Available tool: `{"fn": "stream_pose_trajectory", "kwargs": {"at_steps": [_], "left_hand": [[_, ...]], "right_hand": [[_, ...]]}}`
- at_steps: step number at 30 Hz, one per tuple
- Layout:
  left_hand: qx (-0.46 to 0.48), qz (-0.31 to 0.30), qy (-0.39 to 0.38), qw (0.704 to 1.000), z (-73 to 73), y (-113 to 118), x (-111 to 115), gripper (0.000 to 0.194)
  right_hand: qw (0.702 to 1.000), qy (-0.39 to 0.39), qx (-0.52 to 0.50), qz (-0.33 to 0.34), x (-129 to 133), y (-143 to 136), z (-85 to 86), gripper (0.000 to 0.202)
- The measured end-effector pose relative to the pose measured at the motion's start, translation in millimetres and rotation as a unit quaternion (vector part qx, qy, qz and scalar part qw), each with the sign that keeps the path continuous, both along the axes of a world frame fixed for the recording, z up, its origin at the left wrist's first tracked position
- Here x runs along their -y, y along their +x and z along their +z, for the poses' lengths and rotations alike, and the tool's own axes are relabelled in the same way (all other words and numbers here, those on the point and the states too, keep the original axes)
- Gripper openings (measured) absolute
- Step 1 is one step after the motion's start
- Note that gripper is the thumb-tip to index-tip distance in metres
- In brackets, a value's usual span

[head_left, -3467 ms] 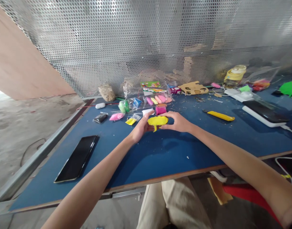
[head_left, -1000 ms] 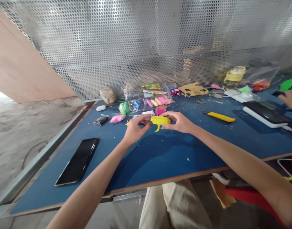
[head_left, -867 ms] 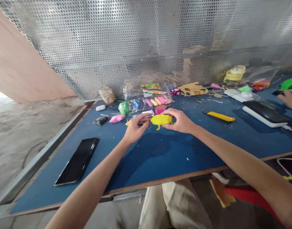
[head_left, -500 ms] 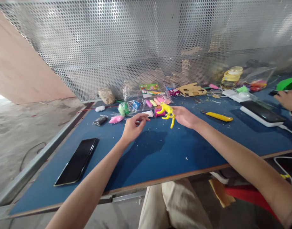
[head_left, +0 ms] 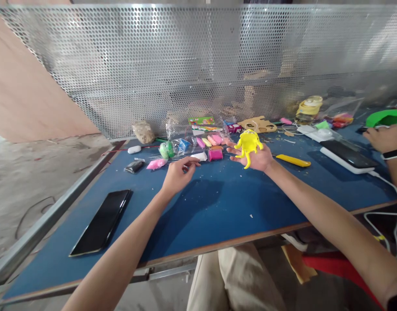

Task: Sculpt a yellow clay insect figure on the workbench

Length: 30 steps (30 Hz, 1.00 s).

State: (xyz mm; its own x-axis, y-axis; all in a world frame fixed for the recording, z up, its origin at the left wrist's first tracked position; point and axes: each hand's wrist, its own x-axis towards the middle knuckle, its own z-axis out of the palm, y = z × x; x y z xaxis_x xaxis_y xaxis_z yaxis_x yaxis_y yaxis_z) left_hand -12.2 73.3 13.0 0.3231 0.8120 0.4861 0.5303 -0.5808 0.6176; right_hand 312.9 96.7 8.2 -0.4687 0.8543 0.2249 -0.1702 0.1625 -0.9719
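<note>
A yellow clay figure [head_left: 249, 144] with several thin curling legs rests on the upturned palm of my right hand [head_left: 263, 158], whose fingers are spread out beneath it. My left hand [head_left: 180, 173] is over the blue table, its fingers curled with thumb and fingertips close together; whether something small is between them I cannot make out. Just past its fingertips lie a white packet [head_left: 200, 156] and a pink packet [head_left: 215, 154]. Wrapped green clay [head_left: 166, 149] and a light pink packet [head_left: 157, 163] sit to its left.
A black phone [head_left: 101, 222] lies at the left of the blue table [head_left: 198, 216]. Right of my right hand is a yellow cutter [head_left: 293, 160], then a power bank [head_left: 345, 160] with a cable. Another person's hand [head_left: 383, 138] is at the far right by a green piece [head_left: 384, 117].
My right hand has turned palm up and opened, moving slightly right with the yellow figure, which now shows another side. My left hand has barely moved.
</note>
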Motion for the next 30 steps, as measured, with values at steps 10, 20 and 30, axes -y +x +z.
{"fn": "stream_pose_trajectory", "kwargs": {"at_steps": [10,20,30], "left_hand": [[-0.014,0.002,0.007,1.0,-0.3,-1.5,-0.9,0.027],[-0.078,0.091,0.022,0.992,4.1,-17.5,-11.9,0.026],[-0.22,0.188,0.019,0.957,1.8,-38.3,-24.0,0.023]], "right_hand": [[0.993,0.101,-0.011,-0.054,-4.7,-4.6,-4.1,0.046],[0.907,0.323,0.246,-0.117,-2.8,0.4,0.8,0.048],[0.849,0.31,0.413,-0.11,10.6,-13.3,-0.7,0.049]]}}
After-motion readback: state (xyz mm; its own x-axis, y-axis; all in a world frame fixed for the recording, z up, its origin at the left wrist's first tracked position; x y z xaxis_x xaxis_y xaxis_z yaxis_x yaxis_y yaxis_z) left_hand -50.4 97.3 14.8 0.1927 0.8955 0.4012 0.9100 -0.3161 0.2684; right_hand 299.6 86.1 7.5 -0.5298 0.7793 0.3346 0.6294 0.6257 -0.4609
